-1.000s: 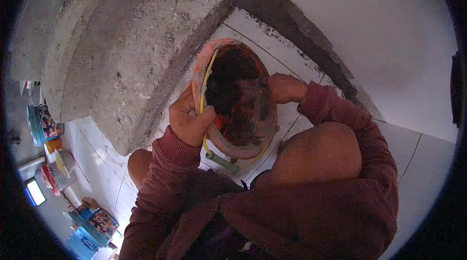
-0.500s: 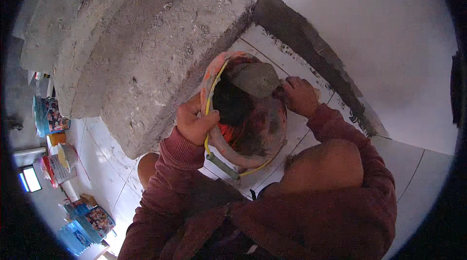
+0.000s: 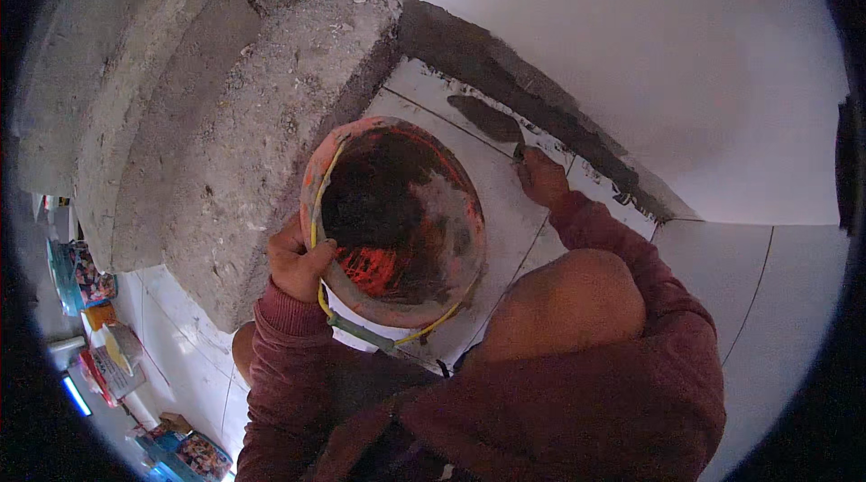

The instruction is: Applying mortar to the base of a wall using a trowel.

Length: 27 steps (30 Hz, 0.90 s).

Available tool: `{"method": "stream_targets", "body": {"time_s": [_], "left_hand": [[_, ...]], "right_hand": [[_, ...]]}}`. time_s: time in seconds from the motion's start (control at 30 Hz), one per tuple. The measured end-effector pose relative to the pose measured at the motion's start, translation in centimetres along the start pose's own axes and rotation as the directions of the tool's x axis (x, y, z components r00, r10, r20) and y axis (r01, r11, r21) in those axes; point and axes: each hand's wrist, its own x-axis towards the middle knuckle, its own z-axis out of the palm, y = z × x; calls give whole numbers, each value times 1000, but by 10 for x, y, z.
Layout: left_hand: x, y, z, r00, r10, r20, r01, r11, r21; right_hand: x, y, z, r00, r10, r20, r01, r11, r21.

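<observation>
My left hand (image 3: 299, 262) is closed on the left rim of an orange bucket (image 3: 388, 310), its thumb over the edge beside the yellow wire handle. The bucket is crusted with grey cement and tips so that its mouth faces me; dark mortar (image 3: 372, 189) lies inside. To the right of the bucket, my right hand (image 3: 544, 177) is wrapped round the handle of a trowel (image 3: 487, 118). The trowel's dark, pointed blade is over the white tiles, close to the strip of grey mortar (image 3: 505, 58) at the wall's foot. Most of its handle is hidden in my fist.
Rough concrete steps (image 3: 262, 112) rise on the left, next to the bucket. A white wall (image 3: 622, 58) stands at the upper right above the tiled floor (image 3: 722, 284). Boxes and blue containers (image 3: 77, 275) sit at the far left. My bent knee (image 3: 564, 311) is below my right hand.
My right hand has lifted the trowel out of the bucket and over to the floor beside the wall. My left hand still grips the bucket, whose mouth now shows more fully.
</observation>
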Motion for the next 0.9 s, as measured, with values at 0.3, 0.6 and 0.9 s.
{"method": "stream_targets", "body": {"time_s": [0.3, 0.6, 0.9], "left_hand": [[1, 0, 2, 998, -1, -60, 2, 1000, 20], [3, -5, -5, 1000, 5, -31, -5, 1000, 22], [3, -5, -2, 998, 27, -51, -30, 998, -59]], "right_hand": [[38, 14, -30, 964, 236, 125, -234, 972, -29], [28, 8, -18, 984, 151, 90, -119, 951, -285], [38, -6, -51, 988, 152, -18, -153, 974, -170]]}}
